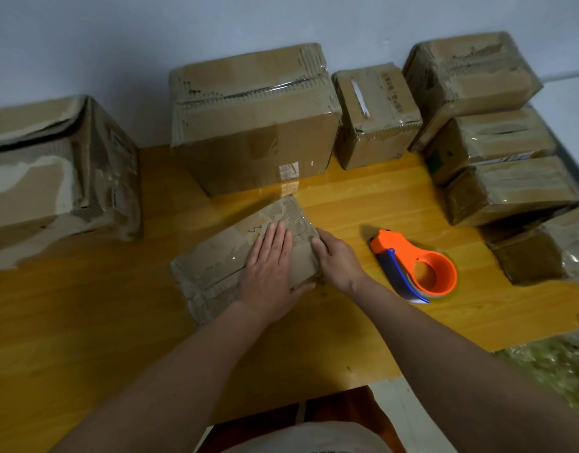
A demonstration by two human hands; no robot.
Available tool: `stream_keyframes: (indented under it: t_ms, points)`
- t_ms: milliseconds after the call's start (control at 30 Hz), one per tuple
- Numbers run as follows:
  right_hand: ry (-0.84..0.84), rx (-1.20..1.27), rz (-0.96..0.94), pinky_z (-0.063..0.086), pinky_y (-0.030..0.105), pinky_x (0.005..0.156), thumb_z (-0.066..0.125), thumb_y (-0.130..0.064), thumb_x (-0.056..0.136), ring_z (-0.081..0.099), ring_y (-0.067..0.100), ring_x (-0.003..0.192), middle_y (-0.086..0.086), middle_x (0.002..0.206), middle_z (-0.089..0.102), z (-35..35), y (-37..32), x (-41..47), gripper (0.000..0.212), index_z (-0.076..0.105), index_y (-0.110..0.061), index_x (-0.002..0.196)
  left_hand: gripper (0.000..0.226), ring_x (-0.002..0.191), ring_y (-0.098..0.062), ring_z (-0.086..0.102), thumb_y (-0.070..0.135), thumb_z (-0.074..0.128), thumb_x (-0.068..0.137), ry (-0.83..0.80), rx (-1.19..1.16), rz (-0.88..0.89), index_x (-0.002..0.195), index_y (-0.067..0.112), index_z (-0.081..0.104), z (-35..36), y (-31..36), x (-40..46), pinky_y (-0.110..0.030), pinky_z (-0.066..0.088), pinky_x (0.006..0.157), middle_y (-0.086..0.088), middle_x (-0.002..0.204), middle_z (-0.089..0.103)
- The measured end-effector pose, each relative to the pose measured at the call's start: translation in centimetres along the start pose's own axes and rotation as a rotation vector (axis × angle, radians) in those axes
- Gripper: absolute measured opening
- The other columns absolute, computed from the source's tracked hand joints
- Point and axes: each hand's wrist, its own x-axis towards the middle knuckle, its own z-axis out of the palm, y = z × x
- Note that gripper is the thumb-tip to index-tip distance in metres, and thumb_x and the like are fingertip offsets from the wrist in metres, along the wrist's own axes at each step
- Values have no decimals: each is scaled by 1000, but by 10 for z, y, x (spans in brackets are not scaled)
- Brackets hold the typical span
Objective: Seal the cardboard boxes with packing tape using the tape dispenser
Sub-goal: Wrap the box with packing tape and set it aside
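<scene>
A small flat cardboard box (223, 256) lies at an angle in the middle of the wooden table (85, 315), its top worn and covered in clear tape. My left hand (270, 266) presses flat on the box's right half, fingers straight. My right hand (338, 256) touches the box's right edge, fingers bent down over its side. The orange and blue tape dispenser (415, 266) lies on the table just right of my right hand, with nobody holding it.
Taped cardboard boxes ring the table: a large box (53, 171) at the left, a big box (255, 125) behind, a small box (376, 116) beside it, and a stack of several boxes (497, 158) at the right. The table's near edge ends at my lap.
</scene>
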Motion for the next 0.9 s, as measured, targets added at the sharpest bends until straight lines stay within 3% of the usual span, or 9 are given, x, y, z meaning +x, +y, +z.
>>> stream_keyframes:
  t_ms: [100,167,233,333,433,600,767,833,900]
  points:
    - [-48,-106,37,36,36,105,33,-30,103,42,32,131,17,140,48,-12,-5,12,43,46,-9,138,109,143,-22,-28,84,10,75,-21,1,21,149,9,-20,-2,-2,-1,-40,-12,119,-8,157,-26]
    - [21,-102,-53,21,28,113,33,-30,103,27,24,142,10,152,33,-13,-16,15,47,34,-10,146,110,143,-22,-28,83,10,75,-31,6,34,149,9,-19,-3,-4,-1,-40,-12,119,-9,157,-27]
    - [2,-52,-127,16,19,110,33,-27,103,24,19,143,6,155,28,-6,-24,17,48,26,-12,149,109,143,-22,-29,82,5,73,-30,13,46,150,9,-19,-4,-6,-1,-39,-16,118,-9,157,-26]
    - [-47,1,-64,20,25,113,32,-27,103,27,20,142,4,155,28,3,-25,26,50,22,-15,150,107,142,-21,-30,80,8,74,-25,-1,60,150,10,-19,-5,-7,-2,-36,-22,114,-8,157,-25]
    - [-103,7,-17,35,35,108,34,-31,103,40,27,133,7,146,43,-3,-25,37,45,36,-16,145,107,142,-19,-31,80,16,76,-23,-33,72,150,11,-18,-5,-9,-2,-34,-23,114,-6,158,-25]
    - [95,3,-112,30,27,108,40,-23,101,39,23,134,7,146,44,2,-32,41,44,38,-12,144,104,144,-15,-25,82,21,78,-9,-78,139,153,15,-8,-9,-21,-1,-31,-18,116,-1,159,-21]
    - [-62,19,-25,37,34,105,40,-25,101,45,27,128,9,139,51,-4,-28,52,40,46,-14,140,106,142,-11,-30,82,31,80,-25,-116,167,152,18,-12,-10,-25,-2,-26,-27,110,1,157,-24]
    - [84,-135,-90,34,34,107,45,-29,99,42,27,129,10,138,50,-8,-28,53,44,45,-10,138,103,141,-10,-31,83,25,81,-37,-126,178,152,19,-12,-12,-29,-2,-26,-28,110,3,157,-25]
    - [194,-241,-307,31,29,106,50,-23,96,39,25,127,11,133,49,-6,-35,50,44,43,-7,137,98,142,-11,-28,83,15,82,-40,-76,188,153,21,-12,-13,-33,0,-33,-22,115,2,158,-22]
